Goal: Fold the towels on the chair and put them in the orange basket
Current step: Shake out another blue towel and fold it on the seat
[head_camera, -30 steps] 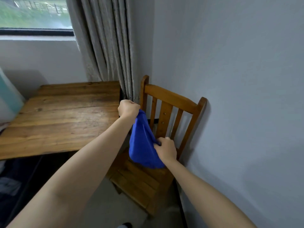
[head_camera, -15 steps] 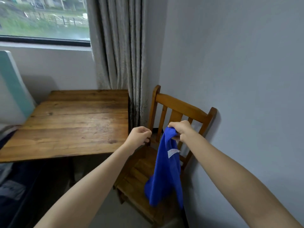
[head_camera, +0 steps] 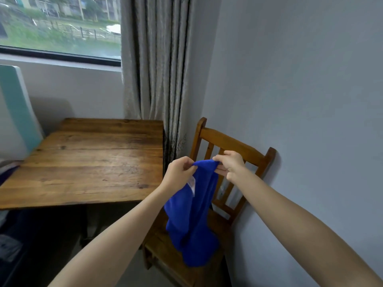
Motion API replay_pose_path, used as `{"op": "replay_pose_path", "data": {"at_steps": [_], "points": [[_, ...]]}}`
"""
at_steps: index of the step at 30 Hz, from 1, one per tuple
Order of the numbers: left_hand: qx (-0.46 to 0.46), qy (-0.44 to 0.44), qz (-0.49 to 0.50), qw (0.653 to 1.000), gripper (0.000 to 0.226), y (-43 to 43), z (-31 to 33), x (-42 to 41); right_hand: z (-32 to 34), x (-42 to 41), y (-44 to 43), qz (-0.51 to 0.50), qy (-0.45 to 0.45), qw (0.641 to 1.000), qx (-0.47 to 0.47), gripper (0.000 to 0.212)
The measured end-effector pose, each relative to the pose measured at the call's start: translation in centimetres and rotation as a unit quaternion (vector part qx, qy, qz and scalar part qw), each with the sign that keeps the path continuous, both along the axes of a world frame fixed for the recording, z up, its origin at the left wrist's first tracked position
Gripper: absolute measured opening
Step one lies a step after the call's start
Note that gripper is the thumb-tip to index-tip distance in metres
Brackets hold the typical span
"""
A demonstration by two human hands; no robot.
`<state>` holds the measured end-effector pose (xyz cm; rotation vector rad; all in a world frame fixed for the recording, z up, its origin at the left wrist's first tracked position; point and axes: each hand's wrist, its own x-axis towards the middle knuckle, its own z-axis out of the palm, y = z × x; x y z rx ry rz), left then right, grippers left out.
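A blue towel (head_camera: 193, 220) with a small white label hangs in front of a wooden chair (head_camera: 232, 141), its lower end over the seat. My left hand (head_camera: 179, 172) pinches the towel's top edge on the left. My right hand (head_camera: 230, 165) pinches the same edge on the right, close to the chair's backrest. The two hands are a short span apart. No orange basket is in view.
A wooden table (head_camera: 93, 160) stands left of the chair, under a window. A grey curtain (head_camera: 157, 65) hangs in the corner behind the chair. The grey wall (head_camera: 310, 100) runs along the chair's right side. A teal and white panel (head_camera: 16, 112) leans at the far left.
My left hand, which held nothing half a second ago, has taken hold of the towel's top edge beside my right hand. The view has risen slightly.
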<state>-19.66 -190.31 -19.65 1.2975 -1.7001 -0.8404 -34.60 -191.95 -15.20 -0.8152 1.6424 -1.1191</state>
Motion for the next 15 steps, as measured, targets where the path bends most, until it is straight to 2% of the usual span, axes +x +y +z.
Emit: {"op": "replay_pose_path", "data": {"at_steps": [2, 4, 6, 8, 11, 15], "points": [[-0.007, -0.037, -0.012, 0.999, 0.012, -0.6, 0.5, 0.0, -0.3, 0.0, 0.5, 0.045, 0.021, 0.998, -0.025, 0.046], [-0.020, -0.067, -0.020, 0.997, 0.015, -1.1, 0.9, -0.1, -0.7, 0.1, 1.1, 0.153, 0.136, 0.977, -0.062, 0.042], [-0.028, -0.084, -0.033, 0.995, 0.017, -1.4, 1.2, -0.3, -1.4, 0.1, 1.6, 0.250, 0.305, 0.913, -0.108, 0.047], [-0.038, -0.104, -0.059, 0.992, 0.019, -1.4, 1.6, -0.5, -2.4, 0.2, 1.7, 0.264, 0.415, 0.858, -0.151, 0.041], [-0.039, -0.112, -0.072, 0.990, 0.019, -1.3, 1.8, -0.7, -2.6, -0.2, 1.7, 0.215, 0.463, 0.843, -0.169, 0.015], [-0.017, -0.086, -0.073, 0.993, 0.015, -0.9, 1.0, -0.3, -0.9, -0.4, 1.7, 0.231, 0.400, 0.870, -0.171, 0.012]]}}
